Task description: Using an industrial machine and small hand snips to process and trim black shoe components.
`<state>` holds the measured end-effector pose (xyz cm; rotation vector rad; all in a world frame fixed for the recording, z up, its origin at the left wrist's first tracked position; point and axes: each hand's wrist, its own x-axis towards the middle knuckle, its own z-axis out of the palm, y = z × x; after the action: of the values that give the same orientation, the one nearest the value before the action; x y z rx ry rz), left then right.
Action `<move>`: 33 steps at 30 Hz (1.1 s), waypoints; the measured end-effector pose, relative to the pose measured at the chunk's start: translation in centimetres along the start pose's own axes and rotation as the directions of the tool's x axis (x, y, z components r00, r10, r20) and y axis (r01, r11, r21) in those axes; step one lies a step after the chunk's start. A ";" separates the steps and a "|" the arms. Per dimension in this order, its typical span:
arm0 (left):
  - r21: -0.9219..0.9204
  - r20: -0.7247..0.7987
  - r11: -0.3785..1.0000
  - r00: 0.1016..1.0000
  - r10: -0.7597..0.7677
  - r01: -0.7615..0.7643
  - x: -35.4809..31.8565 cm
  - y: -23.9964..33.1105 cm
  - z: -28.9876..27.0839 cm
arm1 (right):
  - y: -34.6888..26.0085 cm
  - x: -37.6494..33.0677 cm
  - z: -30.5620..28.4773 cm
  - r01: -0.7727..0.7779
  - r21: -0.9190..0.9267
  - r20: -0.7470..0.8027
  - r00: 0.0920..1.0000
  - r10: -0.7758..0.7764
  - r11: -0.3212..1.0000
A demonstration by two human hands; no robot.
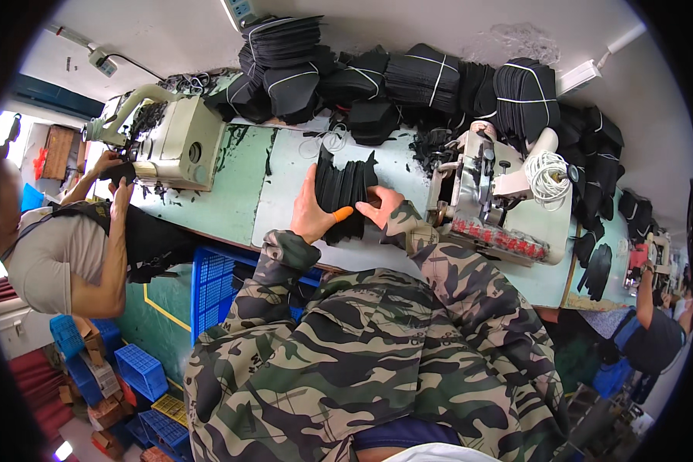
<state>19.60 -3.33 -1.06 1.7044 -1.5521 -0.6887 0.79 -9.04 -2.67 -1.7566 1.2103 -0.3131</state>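
Note:
A loose stack of thin black sheets (346,185) stands on edge on the pale worktable in front of me, fanned slightly at its far end. My left hand (312,209) is closed against its left side, with an orange finger cot over the thumb, which lies across the near end of the sheets. On the opposite side, my right hand (383,206) presses the stack with curled fingers. The sheets sit between both hands; some fingers are hidden behind them. Close to my right hand stands a sewing-type machine (481,192) with black scraps on it.
Tied black bundles (431,77) line the wall behind the table. White cord (333,138) lies beyond the stack; a cord coil (547,179) hangs on the machine. At left, a person (69,254) works at another machine (179,146). A blue crate (212,285) stands below the table edge.

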 end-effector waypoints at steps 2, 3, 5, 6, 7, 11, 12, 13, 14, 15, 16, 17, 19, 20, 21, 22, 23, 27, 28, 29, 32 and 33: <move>0.070 0.014 0.998 1.000 0.004 -0.005 0.3 0.1 0.4 | -0.5 -0.1 -0.4 -0.019 -0.092 -0.022 1.000 0.017 0.996; 0.140 0.026 0.990 1.000 0.010 -0.013 0.6 0.2 0.6 | -0.5 0.0 -0.5 -0.038 -0.055 -0.013 0.999 0.038 0.998; 0.147 0.054 0.989 0.998 0.016 -0.024 1.1 0.6 1.0 | -0.2 0.2 -0.7 -0.067 -0.051 -0.021 0.998 0.066 0.996; 0.170 0.059 0.985 0.998 0.005 -0.015 0.8 0.6 0.8 | -0.2 0.3 -0.3 -0.074 -0.046 -0.005 0.997 0.074 0.996; 0.176 0.051 0.984 0.999 -0.003 -0.006 0.6 0.6 0.5 | -0.2 0.4 0.1 -0.067 -0.045 0.005 0.998 0.067 0.997; 0.159 0.088 0.987 0.996 -0.018 0.004 1.0 0.7 0.1 | -1.5 0.6 0.2 -0.080 -0.131 -0.040 0.996 0.075 0.988; 0.158 0.095 0.987 0.995 -0.027 0.012 1.2 0.7 0.2 | -1.7 0.7 0.1 -0.143 -0.134 -0.011 0.990 0.143 0.981; 0.158 0.094 0.987 0.995 -0.026 0.011 1.1 0.7 0.2 | -1.6 0.8 0.1 -0.142 -0.135 -0.012 0.990 0.141 0.981; 0.179 0.080 0.984 0.996 -0.035 0.020 0.9 0.7 0.3 | -1.7 0.9 0.0 -0.195 -0.172 0.004 0.980 0.199 0.966; 0.201 0.069 0.979 0.997 -0.038 0.024 0.9 0.7 0.3 | -1.6 1.0 0.0 -0.248 -0.208 0.012 0.967 0.256 0.946; 0.194 0.079 0.981 0.997 -0.027 0.011 1.3 1.1 0.4 | -0.1 1.2 0.2 -0.259 -0.206 -0.002 0.965 0.264 0.944; 0.209 0.103 0.978 0.994 -0.025 0.003 1.7 1.5 0.5 | 1.9 1.4 0.6 -0.189 -0.088 -0.070 0.981 0.183 0.978; 0.234 0.106 0.972 0.994 -0.038 0.013 1.6 1.1 0.5 | 1.6 0.7 1.8 -0.041 -0.076 -0.287 0.958 0.018 0.996; 0.228 0.110 0.974 0.993 -0.042 0.016 1.6 0.6 0.7 | 1.3 0.8 2.1 -0.150 0.008 -0.165 0.975 0.149 0.989; 0.222 0.116 0.975 0.992 -0.044 0.018 1.7 0.8 0.6 | 0.9 0.8 2.1 -0.127 -0.048 -0.166 0.979 0.118 0.991; 0.223 0.114 0.975 0.993 -0.042 0.016 1.8 1.1 0.5 | 0.5 0.8 2.1 -0.105 -0.103 -0.166 0.982 0.087 0.989; 0.240 0.082 0.969 0.993 -0.080 0.058 1.8 1.5 0.7 | 0.1 0.6 2.0 -0.103 -0.103 -0.167 0.982 0.084 0.989; 0.335 -0.020 0.931 0.989 -0.146 0.145 1.9 3.2 1.6 | -0.5 -0.7 1.8 -0.112 -0.138 -0.145 0.985 0.091 0.984; 0.335 -0.026 0.931 0.989 -0.147 0.147 1.9 3.4 1.5 | -0.7 -1.0 1.6 -0.115 -0.104 -0.134 0.986 0.101 0.988; 0.350 -0.020 0.919 0.982 -0.188 0.183 1.9 3.6 1.4 | -0.1 -1.0 1.8 -0.109 -0.107 -0.132 0.987 0.095 0.988; 0.369 -0.028 0.900 0.971 -0.238 0.232 2.5 3.4 0.8 | 2.6 -1.0 1.7 -0.091 0.131 -0.189 0.975 0.115 0.987; 0.374 -0.037 0.894 0.967 -0.251 0.246 2.9 2.8 0.6 | 4.7 -0.9 1.9 -0.036 0.245 -0.235 0.967 0.095 0.969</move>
<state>17.77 -6.33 1.06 2.2177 -1.5628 -0.5485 -1.15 -7.54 -7.15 -1.4964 1.3413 -0.6258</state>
